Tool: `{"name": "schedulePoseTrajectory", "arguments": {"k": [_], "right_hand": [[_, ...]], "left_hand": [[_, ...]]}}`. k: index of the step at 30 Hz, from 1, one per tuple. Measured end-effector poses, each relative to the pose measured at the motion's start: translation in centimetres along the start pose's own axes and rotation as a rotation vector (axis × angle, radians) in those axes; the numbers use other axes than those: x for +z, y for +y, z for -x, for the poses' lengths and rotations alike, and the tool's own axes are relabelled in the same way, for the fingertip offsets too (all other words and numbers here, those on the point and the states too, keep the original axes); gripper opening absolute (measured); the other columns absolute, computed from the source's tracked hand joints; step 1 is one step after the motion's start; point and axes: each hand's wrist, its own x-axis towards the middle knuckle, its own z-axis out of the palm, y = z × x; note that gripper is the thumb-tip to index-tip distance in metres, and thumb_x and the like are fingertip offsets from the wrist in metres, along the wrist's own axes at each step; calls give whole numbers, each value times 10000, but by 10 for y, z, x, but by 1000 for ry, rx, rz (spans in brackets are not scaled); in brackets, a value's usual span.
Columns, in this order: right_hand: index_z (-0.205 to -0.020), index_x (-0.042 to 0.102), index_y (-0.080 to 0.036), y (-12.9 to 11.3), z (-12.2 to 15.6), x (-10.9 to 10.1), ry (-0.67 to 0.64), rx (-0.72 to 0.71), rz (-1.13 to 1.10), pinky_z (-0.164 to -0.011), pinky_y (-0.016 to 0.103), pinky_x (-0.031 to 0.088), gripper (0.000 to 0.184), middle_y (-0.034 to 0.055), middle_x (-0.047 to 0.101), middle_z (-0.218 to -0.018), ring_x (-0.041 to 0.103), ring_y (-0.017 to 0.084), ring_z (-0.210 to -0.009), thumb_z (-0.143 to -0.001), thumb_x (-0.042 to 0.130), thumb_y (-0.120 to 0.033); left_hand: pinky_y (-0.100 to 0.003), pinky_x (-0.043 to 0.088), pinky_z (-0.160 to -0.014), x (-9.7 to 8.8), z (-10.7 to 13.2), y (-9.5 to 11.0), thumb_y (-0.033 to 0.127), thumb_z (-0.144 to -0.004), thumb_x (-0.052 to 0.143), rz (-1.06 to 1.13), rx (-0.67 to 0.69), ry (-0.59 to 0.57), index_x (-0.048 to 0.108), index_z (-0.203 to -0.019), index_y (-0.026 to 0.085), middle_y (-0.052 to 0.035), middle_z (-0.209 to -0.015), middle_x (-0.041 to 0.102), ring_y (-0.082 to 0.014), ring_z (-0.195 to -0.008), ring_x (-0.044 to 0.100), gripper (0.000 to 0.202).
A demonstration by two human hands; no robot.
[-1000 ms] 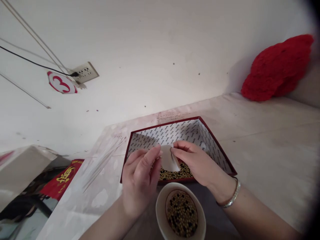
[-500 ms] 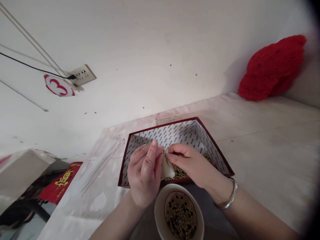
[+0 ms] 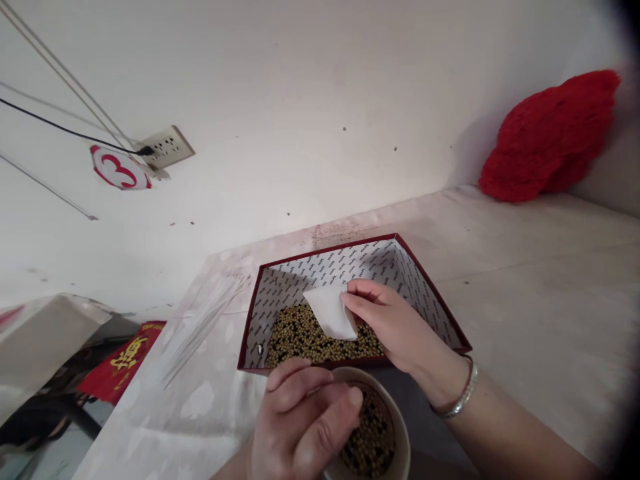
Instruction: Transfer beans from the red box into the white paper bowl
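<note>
A small white pouch (image 3: pixel 333 313), which looks like thin non-woven cloth, hangs from the thumb and fingers of my right hand (image 3: pixel 383 320). It is above a box (image 3: pixel 327 270) with dark red edges and a printed white lining. Many small tan and black beads or seeds (image 3: pixel 303 337) cover the box floor. My left hand (image 3: pixel 305 427) is at the near rim of a pale round cup (image 3: pixel 403 433), its thumb over the opening. The fingers are half bent and loosely apart; I see nothing in them, though some fingertips are hidden. More beads or seeds (image 3: pixel 370 433) lie in the cup.
A pale patterned cloth (image 3: pixel 525 267) covers the table, which meets a white wall. Thin clear strips (image 3: pixel 205 327) lie left of the box. A fluffy red object (image 3: pixel 550 140) stands at the back right. A wall socket (image 3: pixel 167 148) holds a plugged black cable.
My left hand has let go of the white pouch and moved down towards me, to the cup. My right hand still holds the pouch, which now hangs more fully in view over the box.
</note>
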Motion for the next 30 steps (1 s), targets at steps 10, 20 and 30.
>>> {"name": "schedulePoseTrajectory", "arguments": {"k": [10, 20, 30], "right_hand": [[-735, 551, -174, -1, 2, 0, 0, 41, 20, -546, 258, 293, 150, -29, 484, -627, 406, 119, -592, -784, 533, -314], [-688, 522, -180, -3, 1, 1, -34, 16, -15, -526, 246, 281, 141, -39, 448, -606, 393, 109, -571, -789, 510, -278], [-693, 527, -185, -4, 2, 1, -47, 19, -30, -536, 243, 297, 139, -37, 455, -611, 393, 113, -574, -788, 514, -285]], "left_hand": [[-346, 466, -794, -7, -20, -74, 243, -858, 472, -397, -439, -627, 630, -973, 207, -50, -929, 685, -190, -862, 597, 199], [-374, 501, -644, 29, -29, -101, 212, -654, 568, -380, -341, -1287, 719, -735, 187, -121, -738, 708, -288, -735, 655, 173], [-372, 489, -597, 27, -34, -96, 211, -640, 611, -433, -365, -1243, 699, -668, 159, -130, -688, 697, -299, -682, 653, 106]]}}
